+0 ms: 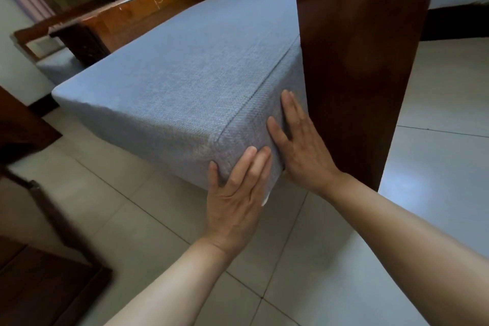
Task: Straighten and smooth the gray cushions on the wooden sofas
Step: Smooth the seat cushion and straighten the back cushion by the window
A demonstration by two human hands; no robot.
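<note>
Left hand: your left hand [235, 193] lies flat, fingers straight, cupping the near corner of the thick gray woven-fabric cushion [185, 74].
Right hand: your right hand [299, 145] presses flat on the cushion's side, fingers extended, beside the dark wooden sofa post [357, 61].
Cushion: sits on the wooden sofa, corner overhanging pale floor tiles [436, 114].

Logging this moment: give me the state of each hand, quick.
Left hand: open, fingers straight, pressing the near corner of the gray cushion.
Right hand: open, flat against the cushion's side, beside the wooden armrest.
</note>
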